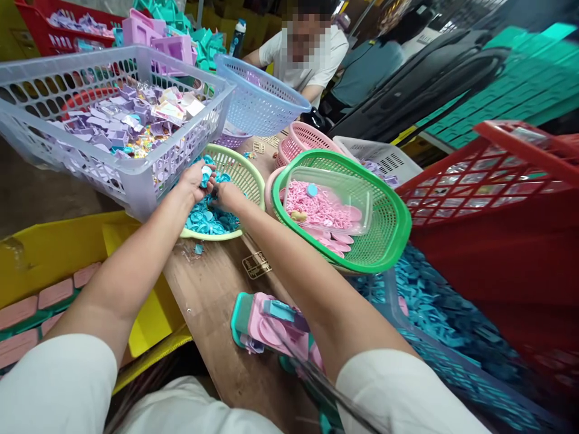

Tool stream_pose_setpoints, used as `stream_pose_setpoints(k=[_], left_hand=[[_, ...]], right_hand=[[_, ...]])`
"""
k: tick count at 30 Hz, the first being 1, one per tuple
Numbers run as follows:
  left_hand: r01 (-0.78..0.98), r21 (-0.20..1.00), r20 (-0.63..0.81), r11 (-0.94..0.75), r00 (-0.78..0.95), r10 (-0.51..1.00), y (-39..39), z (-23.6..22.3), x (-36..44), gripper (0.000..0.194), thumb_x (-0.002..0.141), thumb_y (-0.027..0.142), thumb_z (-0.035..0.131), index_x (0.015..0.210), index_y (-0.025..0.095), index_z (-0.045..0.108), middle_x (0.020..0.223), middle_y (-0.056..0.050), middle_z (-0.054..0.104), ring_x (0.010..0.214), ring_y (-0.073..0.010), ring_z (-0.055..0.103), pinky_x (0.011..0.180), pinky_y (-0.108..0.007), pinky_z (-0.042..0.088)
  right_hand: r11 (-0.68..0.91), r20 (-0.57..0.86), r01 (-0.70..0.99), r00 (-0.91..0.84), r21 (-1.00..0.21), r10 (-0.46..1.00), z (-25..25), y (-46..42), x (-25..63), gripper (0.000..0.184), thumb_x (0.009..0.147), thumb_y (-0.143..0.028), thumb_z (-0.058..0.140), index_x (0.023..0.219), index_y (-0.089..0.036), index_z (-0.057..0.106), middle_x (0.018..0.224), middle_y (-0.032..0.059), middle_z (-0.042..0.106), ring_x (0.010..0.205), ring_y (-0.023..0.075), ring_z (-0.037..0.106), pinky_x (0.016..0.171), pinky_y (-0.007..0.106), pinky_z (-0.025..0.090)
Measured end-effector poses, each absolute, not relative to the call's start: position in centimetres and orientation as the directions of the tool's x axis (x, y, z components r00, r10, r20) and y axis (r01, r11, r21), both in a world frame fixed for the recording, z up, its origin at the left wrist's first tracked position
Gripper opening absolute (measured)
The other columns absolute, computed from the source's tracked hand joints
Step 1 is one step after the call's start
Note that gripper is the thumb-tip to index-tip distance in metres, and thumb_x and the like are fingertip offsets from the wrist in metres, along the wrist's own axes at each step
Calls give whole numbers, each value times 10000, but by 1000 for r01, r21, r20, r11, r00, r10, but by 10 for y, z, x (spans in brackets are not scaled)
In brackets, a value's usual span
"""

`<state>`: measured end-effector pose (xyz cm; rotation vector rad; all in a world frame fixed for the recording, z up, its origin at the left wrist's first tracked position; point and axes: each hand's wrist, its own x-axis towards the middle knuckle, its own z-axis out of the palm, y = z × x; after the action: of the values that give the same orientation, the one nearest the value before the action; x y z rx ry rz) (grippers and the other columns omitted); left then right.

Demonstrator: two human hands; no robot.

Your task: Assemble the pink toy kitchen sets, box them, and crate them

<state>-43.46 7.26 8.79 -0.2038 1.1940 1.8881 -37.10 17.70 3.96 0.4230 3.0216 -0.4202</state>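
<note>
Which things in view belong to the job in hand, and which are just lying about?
Likely in the job:
left hand, holding a pale round piece
right hand
blue pieces
yellow-green basket

Seemingly just nearby, no hand on them:
translucent crate
green basket
light blue basket
bottle

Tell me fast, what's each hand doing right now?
Left hand: holding a small blue piece.
Right hand: grip hidden, so whether it holds anything cannot be told.
</note>
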Motion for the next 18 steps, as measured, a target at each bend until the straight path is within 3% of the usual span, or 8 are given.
stream_pose_setpoints(k=[5, 9, 12, 15, 18], left_hand=[[-700, 710, -558, -80, -627, 543, 72, 89, -433, 297, 1030, 302, 421, 839, 146, 587, 556, 15, 518, 362, -50, 436, 355, -103, 291], [-542, 835, -520, 96, -721, 458, 74, 89, -431, 273, 1021, 302, 436, 867, 147, 599, 569, 26, 502, 389, -40, 433, 398, -104, 318], [-422, 882, -472, 210, -785, 401, 77, 86, -430, 254, 1000, 320, 489, 859, 153, 618, 586, 11, 530, 449, -68, 492, 437, -133, 361], [-325, 902, -415, 285, -835, 361, 78, 81, -430, 188, 959, 266, 545, 860, 153, 657, 742, -60, 666, 721, -169, 681, 589, -204, 493], [-82, 876, -265, 475, -905, 333, 77, 75, -430, 140, 897, 165, 595, 963, 146, 717, 1095, -128, 742, 1141, -270, 672, 879, -288, 534]], right_hand=[[959, -120, 222, -972, -178, 203, 40, 177, -374, 289, 836, -134, 601, 1118, -96, 656, 1045, 139, 723, 975, 268, 662, 895, 350, 501], [974, -129, 167, -980, -152, 148, 39, 172, -375, 364, 795, -159, 669, 1148, -74, 652, 1107, 165, 713, 1133, 293, 607, 995, 349, 461], [974, -128, 173, -979, -143, 156, 39, 172, -374, 386, 802, -132, 649, 1186, -84, 650, 1154, 165, 710, 1141, 286, 615, 986, 339, 464], [965, -139, 218, -970, -145, 199, 40, 177, -373, 309, 854, -101, 571, 1144, -108, 675, 1109, 137, 734, 1043, 252, 666, 920, 316, 495], [954, -148, 263, -959, -144, 242, 41, 182, -373, 239, 881, -121, 584, 1092, -106, 692, 1078, 134, 746, 1021, 247, 684, 892, 305, 513]])
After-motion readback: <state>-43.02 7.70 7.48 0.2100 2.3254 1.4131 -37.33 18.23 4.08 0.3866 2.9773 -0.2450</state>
